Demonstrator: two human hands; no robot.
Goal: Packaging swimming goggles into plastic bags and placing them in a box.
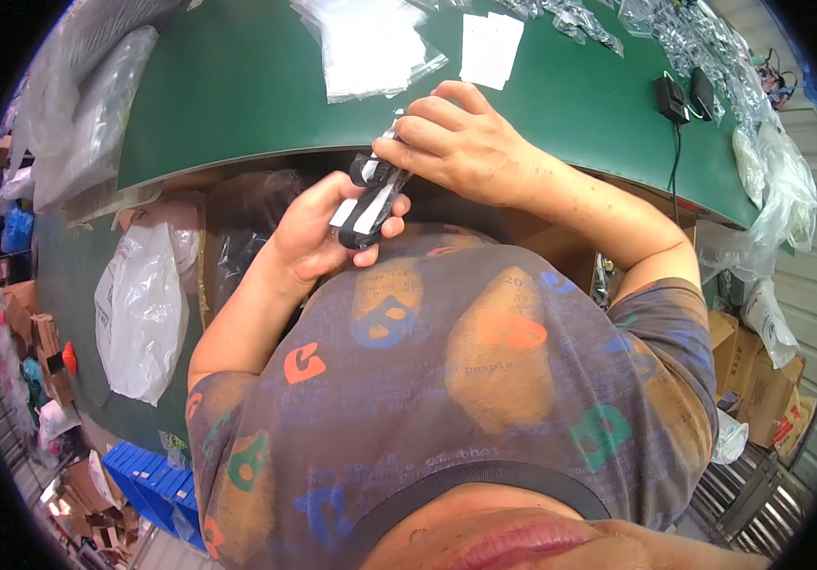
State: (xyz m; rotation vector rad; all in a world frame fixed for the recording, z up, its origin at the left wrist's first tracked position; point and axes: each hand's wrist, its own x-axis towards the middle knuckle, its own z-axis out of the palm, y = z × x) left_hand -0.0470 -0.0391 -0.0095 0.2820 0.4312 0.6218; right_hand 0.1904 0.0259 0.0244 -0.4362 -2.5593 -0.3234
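Just off the near edge of the green table [237, 114], in front of my chest, both my hands are on a small bundle with rounded black parts and white strips [366, 214]. My left hand [313, 228] wraps its lower end from below, thumb on one side and fingertips curling round the other. At the upper end, my right hand [465, 142] has its fingers closed over the bundle, which they partly cover. Shiny clear plastic shows around it. Its exact kind cannot be made out.
A stack of clear bags [370, 47] and white paper slips [491, 49] lie on the table's far side. Black adapters [671, 100] with a cord sit at the right, near heaped plastic-wrapped items [693, 47]. A white plastic bag [142, 313] lies at left; cardboard boxes [755, 370] stand lower right.
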